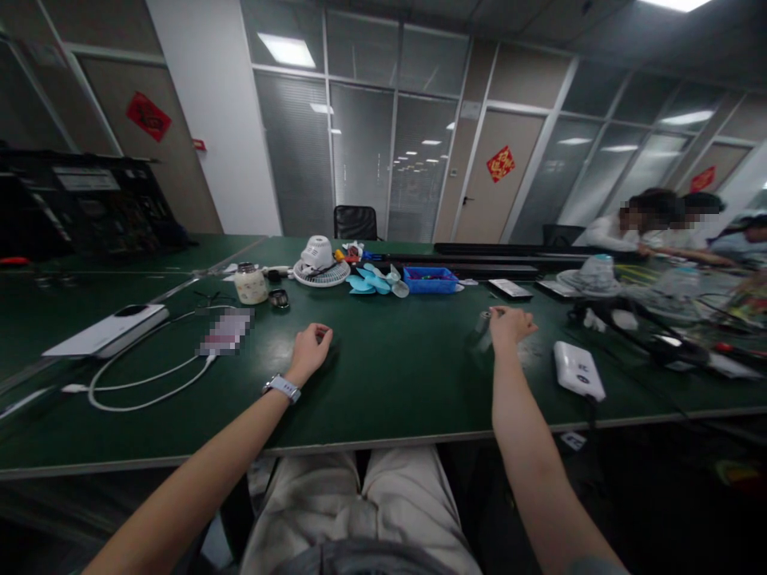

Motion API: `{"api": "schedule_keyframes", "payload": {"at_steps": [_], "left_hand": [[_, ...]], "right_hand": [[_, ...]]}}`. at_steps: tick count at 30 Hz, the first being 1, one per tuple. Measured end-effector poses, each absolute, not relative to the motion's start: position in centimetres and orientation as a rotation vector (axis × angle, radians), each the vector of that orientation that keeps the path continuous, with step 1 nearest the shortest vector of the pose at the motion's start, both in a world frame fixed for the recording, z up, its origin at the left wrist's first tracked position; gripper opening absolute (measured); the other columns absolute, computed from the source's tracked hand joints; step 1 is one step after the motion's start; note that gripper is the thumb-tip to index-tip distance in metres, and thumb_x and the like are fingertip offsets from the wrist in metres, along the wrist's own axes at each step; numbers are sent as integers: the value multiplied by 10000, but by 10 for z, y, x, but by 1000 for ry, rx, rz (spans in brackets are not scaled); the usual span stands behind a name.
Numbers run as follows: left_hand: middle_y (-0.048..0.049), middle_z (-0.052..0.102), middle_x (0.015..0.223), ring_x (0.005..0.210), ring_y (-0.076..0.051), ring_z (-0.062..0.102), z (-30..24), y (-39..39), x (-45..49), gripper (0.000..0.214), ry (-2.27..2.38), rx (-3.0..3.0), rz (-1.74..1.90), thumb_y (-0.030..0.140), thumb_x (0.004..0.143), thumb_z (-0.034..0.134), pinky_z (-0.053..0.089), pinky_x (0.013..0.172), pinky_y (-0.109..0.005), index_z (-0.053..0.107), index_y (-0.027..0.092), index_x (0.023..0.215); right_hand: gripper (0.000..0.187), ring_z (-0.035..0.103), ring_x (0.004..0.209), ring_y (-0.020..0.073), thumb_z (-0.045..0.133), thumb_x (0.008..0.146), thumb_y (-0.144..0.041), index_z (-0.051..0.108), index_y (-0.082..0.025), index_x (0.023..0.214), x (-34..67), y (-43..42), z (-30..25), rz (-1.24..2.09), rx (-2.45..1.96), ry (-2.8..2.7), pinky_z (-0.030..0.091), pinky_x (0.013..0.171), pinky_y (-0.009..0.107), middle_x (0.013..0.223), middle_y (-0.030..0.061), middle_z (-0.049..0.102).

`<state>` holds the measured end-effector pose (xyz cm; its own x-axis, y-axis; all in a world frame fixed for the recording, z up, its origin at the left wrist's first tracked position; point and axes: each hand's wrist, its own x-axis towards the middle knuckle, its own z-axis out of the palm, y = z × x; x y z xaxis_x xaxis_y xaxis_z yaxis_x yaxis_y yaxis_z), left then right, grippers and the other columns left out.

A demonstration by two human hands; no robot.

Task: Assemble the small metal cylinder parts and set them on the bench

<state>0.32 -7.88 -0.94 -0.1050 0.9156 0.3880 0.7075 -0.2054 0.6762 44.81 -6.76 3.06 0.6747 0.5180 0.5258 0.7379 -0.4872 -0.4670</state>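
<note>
On the right side of the dark green, smooth tabletop [395, 375], a small grey, translucent cylinder [482, 326] is located at the fingertips of the right hand [514, 326]. The cylinder lies between the two hands, directly beside the right hand and well apart from the left hand [310, 351]. Its outline is blurred; its exact type cannot be determined.

Right hand: fingers bent, fingertips at the upper end of the cylinder. Whether they pinch it or only touch it cannot be determined.

Left hand: positioned low over the tabletop, fingers loosely curled, thumb toward the fingers. Contact between the fingertips, and any content of the palm, cannot be determined. A watch with a pale grey band [283, 387] encircles the left wrist.

Adjacent items, right: a white, rounded rectangular plastic device [578, 370] rests to the right of the right forearm.

Adjacent items, left: a phone [226, 332], connected to a white cable [123, 407], lies left of the left hand. A cream-coloured cylindrical container [250, 285] stands beyond the phone.

Far side, between the hands: light blue plastic fan blades [372, 279] lie immediately left of a blue rectangular plastic tray [429, 281].
</note>
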Motion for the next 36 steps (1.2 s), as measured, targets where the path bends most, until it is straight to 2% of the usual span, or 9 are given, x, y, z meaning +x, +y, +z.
{"api": "schedule_keyframes", "payload": {"at_steps": [8, 14, 17, 19, 20, 25, 30, 33, 36], "left_hand": [[-95, 708, 892, 826, -223, 655, -11, -78, 2, 264, 1797, 1919, 1191, 392, 844, 501, 495, 748, -334, 623, 178, 941], [-99, 705, 888, 831, -229, 653, -10, -79, 2, 263, 1795, 1911, 1189, 389, 840, 507, 492, 750, -342, 619, 175, 944], [-95, 704, 884, 823, -226, 651, -9, -80, 2, 253, 1801, 1904, 1184, 385, 842, 508, 490, 751, -341, 617, 177, 938], [-93, 703, 883, 815, -222, 650, -9, -81, 3, 243, 1799, 1905, 1171, 378, 841, 512, 489, 745, -336, 614, 177, 933], [-91, 702, 882, 811, -220, 650, -8, -81, 3, 238, 1796, 1909, 1164, 373, 840, 514, 489, 741, -333, 612, 177, 933], [-92, 698, 911, 810, -214, 649, -9, -81, 3, 240, 1808, 1919, 1152, 355, 840, 522, 488, 739, -327, 607, 167, 965], [-86, 695, 907, 802, -203, 643, -8, -82, 5, 251, 1774, 1908, 1171, 348, 836, 538, 489, 727, -311, 614, 156, 979], [-77, 693, 923, 841, -207, 623, -4, -88, 10, 304, 1673, 1994, 1213, 403, 832, 558, 486, 759, -321, 625, 162, 1005], [-70, 690, 995, 949, -221, 582, 1, -97, 18, 349, 1507, 2185, 1261, 443, 848, 548, 469, 840, -349, 639, 187, 1068]], "right_hand": [[262, 462, 1039, 308, 515, 879, -309, 732, -224, 998, 443, -58, 27, -314, -2229, -1012, 282, 875, 462, 1024, 155, 653], [292, 487, 1094, 327, 561, 855, -410, 726, -246, 1030, 445, -68, 33, -216, -2264, -978, 316, 914, 505, 1105, 159, 631], [546, 538, 1088, 338, 729, 697, -492, 648, -271, 1190, 457, -77, 39, -68, -2270, -962, 373, 913, 516, 1189, 156, 610], [747, 586, 1038, 326, 830, 570, -435, 601, -239, 1254, 467, -82, 41, 66, -2297, -966, 437, 877, 475, 1163, 156, 630], [766, 610, 1000, 310, 857, 532, -379, 611, -217, 1239, 472, -84, 42, 146, -2320, -982, 467, 847, 439, 1126, 150, 650], [517, 674, 820, 234, 836, 509, -181, 717, -210, 1012, 478, -86, 43, 280, -2476, -1085, 527, 690, 298, 943, 79, 708], [491, 666, 941, 250, 845, 536, -290, 716, -187, 998, 433, -79, 45, 259, -2388, -1419, 522, 800, 303, 999, 83, 707], [500, 658, 978, 241, 828, 579, -347, 702, -199, 1040, 374, -75, 35, 223, -2075, -1668, 507, 855, 314, 1018, 68, 707], [532, 675, 915, 213, 808, 613, -393, 676, -195, 1089, 303, -76, 16, 311, -1694, -1798, 522, 831, 309, 1006, 68, 712]]}}
